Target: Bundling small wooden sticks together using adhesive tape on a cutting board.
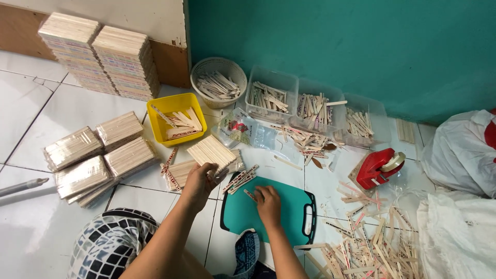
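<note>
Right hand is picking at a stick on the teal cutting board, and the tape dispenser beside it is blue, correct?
Not quite: the head view shows the tape dispenser is red. The right hand is indeed on a stick on the teal cutting board.

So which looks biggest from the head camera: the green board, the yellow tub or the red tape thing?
1. Green cutting board, clearly largest.
2. Yellow tub.
3. Red tape dispenser, though it looks close to the tub in size, so that order is unsure.
</note>
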